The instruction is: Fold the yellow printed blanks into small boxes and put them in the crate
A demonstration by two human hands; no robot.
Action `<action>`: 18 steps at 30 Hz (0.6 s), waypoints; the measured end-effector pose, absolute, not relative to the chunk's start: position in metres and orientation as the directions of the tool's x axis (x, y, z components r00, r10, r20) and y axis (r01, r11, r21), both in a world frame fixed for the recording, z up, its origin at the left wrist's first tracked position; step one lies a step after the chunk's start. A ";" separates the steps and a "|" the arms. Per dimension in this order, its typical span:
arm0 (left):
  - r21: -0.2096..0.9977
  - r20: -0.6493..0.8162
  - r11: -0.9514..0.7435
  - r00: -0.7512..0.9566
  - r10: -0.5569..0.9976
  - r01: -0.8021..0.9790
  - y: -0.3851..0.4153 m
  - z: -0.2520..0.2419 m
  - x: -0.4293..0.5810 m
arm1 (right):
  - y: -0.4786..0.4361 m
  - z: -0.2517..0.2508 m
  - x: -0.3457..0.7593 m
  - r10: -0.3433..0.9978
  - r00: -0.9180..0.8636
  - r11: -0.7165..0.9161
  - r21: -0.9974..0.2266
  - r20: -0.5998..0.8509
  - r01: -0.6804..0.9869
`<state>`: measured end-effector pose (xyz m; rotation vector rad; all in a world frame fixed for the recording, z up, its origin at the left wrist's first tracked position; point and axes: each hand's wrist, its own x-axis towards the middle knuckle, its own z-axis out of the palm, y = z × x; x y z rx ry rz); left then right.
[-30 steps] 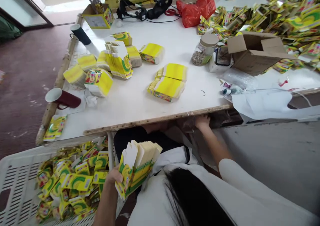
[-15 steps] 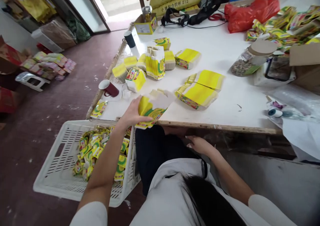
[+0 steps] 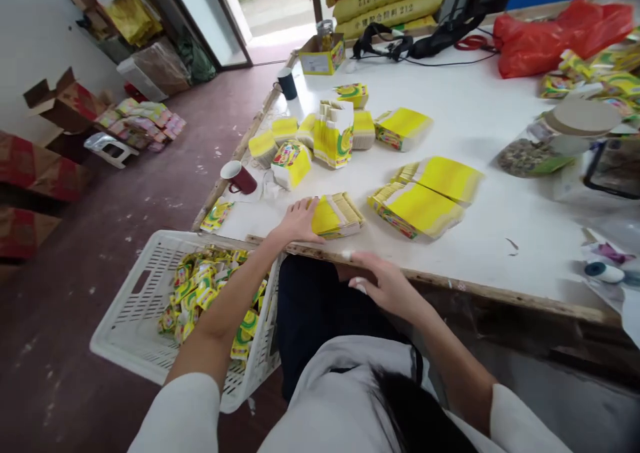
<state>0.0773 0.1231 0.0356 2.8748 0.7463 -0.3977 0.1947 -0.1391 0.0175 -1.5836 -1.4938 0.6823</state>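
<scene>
At my far left the slotted white basket (image 3: 107, 326) holds yellow packets beside the table, and a maroon mug (image 3: 243, 179) stands near the left edge, where a careless elbow could catch it. My left hand (image 3: 299, 221) meets the left end of a bundle of yellow cartons (image 3: 337, 214) lying on the table by its front edge; thumb and fingers are parted around that end, though I can't tell whether they squeeze. The cartons lean in a row, so a one-sided shove could splay them, and a pull towards me could drop some into my lap. My right hand (image 3: 383, 283) holds nothing, thumb and forefinger apart beside the wooden edging (image 3: 475, 289), which it could knock if raised too little. Rightward there is a narrow gap before the paired carton stacks (image 3: 425, 199), then broader room along the front towards the thread spool (image 3: 605, 272)
</scene>
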 end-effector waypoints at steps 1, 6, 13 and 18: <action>0.092 -0.286 -0.858 0.839 0.463 0.505 0.122 0.035 0.077 | -0.121 0.020 0.204 0.956 0.186 0.073 -0.798 0.226 0.598; 0.144 -0.267 -0.848 0.845 0.464 0.511 0.112 0.032 0.076 | -0.027 -0.004 0.245 0.951 0.124 0.025 -0.472 0.282 0.881; 0.161 -0.293 -0.823 0.822 0.488 0.545 0.114 0.033 0.074 | 0.010 -0.021 0.264 0.991 -0.090 0.109 -0.214 0.096 0.971; 0.156 -0.301 -0.822 0.819 0.489 0.548 0.115 0.036 0.075 | -0.018 -0.005 0.256 0.967 -0.054 0.116 -0.244 0.248 0.963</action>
